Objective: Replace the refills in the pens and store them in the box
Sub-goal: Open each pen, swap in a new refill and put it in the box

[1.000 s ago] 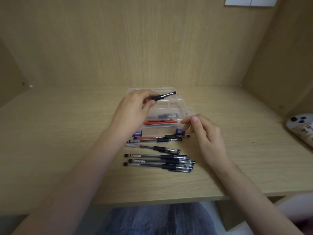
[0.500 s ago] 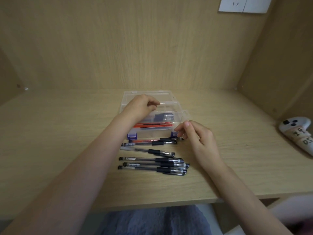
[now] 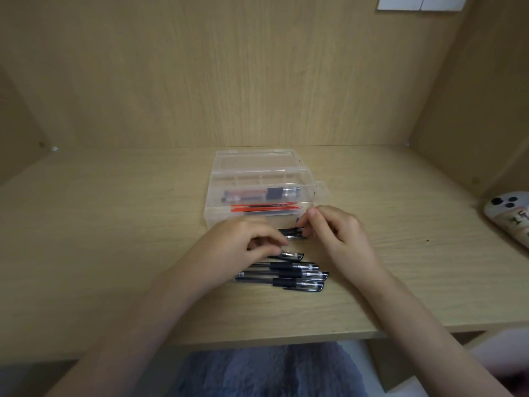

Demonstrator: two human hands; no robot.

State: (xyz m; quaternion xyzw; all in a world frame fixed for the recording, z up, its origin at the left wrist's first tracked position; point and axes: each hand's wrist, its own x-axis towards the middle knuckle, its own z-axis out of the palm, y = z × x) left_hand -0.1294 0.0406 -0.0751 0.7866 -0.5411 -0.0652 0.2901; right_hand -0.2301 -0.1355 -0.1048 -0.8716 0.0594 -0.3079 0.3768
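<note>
A clear plastic box point(image 3: 217, 196) lies open on the wooden desk. In it sits one pen point(image 3: 263, 193), with red refills point(image 3: 266, 208) in the front compartment. Several black pens point(image 3: 289, 275) lie in a row in front of the box. The pen point(image 3: 292, 234) nearest the box runs between my hands. My left hand point(image 3: 240, 247) curls over its barrel and hides most of it. My right hand point(image 3: 337, 236) pinches its capped end with thumb and fingertips.
A white controller point(image 3: 509, 216) lies at the desk's right edge, by the right side wall. Wooden walls close in the back and both sides. A wall socket point(image 3: 418, 1) sits at the upper right. The desk's front edge is near my forearms.
My left hand carried a pen to the box, left it there, and came back down onto the pen nearest the box. My right hand stayed at that pen's capped end.
</note>
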